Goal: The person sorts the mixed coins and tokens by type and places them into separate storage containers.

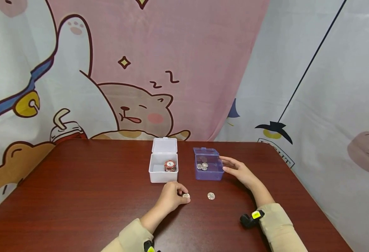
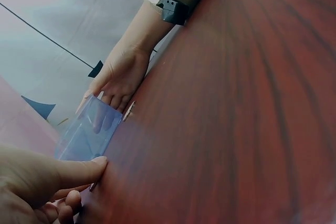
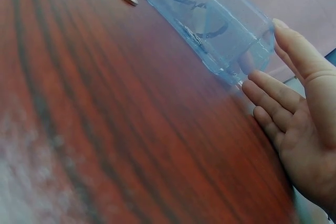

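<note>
My left hand pinches a silvery coin between thumb and fingers, just above or at the tabletop in front of the white box. In the left wrist view only a thin edge of that coin shows beneath the thumb. A second coin lies flat to the right, in front of the translucent purple box. Several coins lie inside this box, whose lid stands open at the back. Against the box's right side rests my right hand, its fingers extended and holding nothing.
A white box with its lid up stands left of the purple one. Inside it is a stack of red-and-white poker chips. Both boxes sit toward the back of the dark red wooden table, before a printed cloth.
</note>
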The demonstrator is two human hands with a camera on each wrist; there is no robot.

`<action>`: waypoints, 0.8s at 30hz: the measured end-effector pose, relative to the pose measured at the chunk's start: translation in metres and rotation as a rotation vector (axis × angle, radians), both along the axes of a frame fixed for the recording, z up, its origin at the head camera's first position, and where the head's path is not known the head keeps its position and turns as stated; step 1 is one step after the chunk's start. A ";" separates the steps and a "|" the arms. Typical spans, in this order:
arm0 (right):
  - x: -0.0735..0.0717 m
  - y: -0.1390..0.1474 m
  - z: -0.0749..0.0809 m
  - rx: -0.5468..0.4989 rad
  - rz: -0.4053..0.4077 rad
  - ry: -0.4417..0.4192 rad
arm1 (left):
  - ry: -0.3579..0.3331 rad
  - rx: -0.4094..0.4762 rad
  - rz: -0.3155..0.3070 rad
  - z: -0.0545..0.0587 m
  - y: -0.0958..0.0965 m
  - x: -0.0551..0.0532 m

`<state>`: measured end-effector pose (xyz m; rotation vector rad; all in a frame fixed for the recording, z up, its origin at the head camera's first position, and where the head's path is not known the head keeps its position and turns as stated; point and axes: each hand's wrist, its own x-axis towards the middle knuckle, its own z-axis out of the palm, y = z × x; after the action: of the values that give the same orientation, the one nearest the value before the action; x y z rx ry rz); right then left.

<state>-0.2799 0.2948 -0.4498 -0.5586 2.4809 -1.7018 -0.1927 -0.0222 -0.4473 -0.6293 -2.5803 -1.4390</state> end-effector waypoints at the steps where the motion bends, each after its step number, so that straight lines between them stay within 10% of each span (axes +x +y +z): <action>1: 0.000 0.000 0.000 0.001 0.001 0.001 | 0.002 -0.008 0.004 0.000 0.000 0.000; 24: 0.000 0.000 0.000 -0.030 0.021 0.002 | -0.037 0.111 0.053 0.001 0.007 0.000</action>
<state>-0.2796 0.2945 -0.4500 -0.5873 2.4457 -1.7350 -0.1930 -0.0151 -0.4463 -0.5203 -2.5030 -1.5779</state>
